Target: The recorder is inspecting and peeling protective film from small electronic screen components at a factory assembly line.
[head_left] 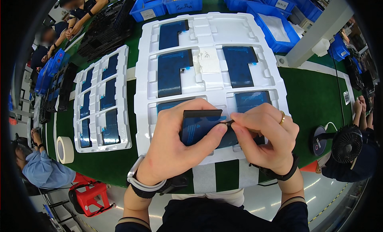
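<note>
My left hand (175,140) grips a flat, dark blue battery pack (198,128) with a black strip along its top edge, tilted up above the large white tray (145,72). At the pack's right side, my right hand (267,136) pinches a short black lead (229,122) between thumb and fingertips; its end is hidden by the fingers. Similar L-shaped packs lie in the tray's compartments, among them one on the left (169,72) and one on the right (239,66). The packs nearest me are partly covered by my hands.
On the left lies a second white tray (123,92) of battery packs, beside a roll of tape (65,149). Blue bins (275,30) line the back, near a grey post (319,32). A small black fan (346,144) stands at right. Other people sit along both sides.
</note>
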`<move>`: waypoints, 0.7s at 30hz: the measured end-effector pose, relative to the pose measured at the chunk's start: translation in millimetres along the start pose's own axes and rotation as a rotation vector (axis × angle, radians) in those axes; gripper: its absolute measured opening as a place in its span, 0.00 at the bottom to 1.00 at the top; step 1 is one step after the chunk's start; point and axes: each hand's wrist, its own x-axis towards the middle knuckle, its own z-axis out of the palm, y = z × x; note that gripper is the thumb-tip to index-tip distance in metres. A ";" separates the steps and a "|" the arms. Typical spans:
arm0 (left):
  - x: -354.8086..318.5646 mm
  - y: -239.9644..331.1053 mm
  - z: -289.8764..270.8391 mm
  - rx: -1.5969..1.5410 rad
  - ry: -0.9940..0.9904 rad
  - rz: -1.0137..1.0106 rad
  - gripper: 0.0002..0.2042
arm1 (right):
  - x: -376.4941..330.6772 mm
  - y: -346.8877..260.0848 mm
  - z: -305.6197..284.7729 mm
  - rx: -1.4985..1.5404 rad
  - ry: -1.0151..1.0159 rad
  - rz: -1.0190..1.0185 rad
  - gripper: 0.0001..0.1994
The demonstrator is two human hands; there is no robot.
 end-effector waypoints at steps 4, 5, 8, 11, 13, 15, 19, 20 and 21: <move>0.9 0.1 0.1 0.038 0.007 0.033 0.06 | 1.1 -0.1 -2.5 0.003 -0.044 0.010 0.08; 1.4 -0.3 0.1 0.054 0.012 0.055 0.06 | 1.3 -0.2 -3.5 0.004 -0.063 0.020 0.08; 1.1 -0.2 0.0 0.067 0.016 0.062 0.06 | 2.1 -0.1 -2.4 0.027 -0.054 0.006 0.08; 0.6 -0.1 0.8 0.053 0.020 0.056 0.06 | 2.7 0.0 -1.4 0.029 -0.048 0.010 0.08; -1.0 0.3 3.3 0.027 0.044 0.028 0.06 | 2.8 -1.0 -1.9 0.035 -0.053 0.058 0.08; -1.4 0.2 4.4 0.009 0.052 0.033 0.06 | 2.9 -1.7 -2.9 0.044 -0.051 0.096 0.08; -1.4 -0.6 3.4 -0.037 0.031 0.029 0.06 | 2.2 -1.1 -4.4 0.047 -0.043 0.124 0.07; -1.9 -0.4 2.7 -0.052 0.028 0.008 0.06 | 1.7 -0.7 -4.0 0.041 -0.054 0.142 0.06; -1.7 -0.6 2.1 -0.048 0.014 -0.006 0.06 | 1.0 -0.3 -3.4 -0.004 -0.049 0.079 0.06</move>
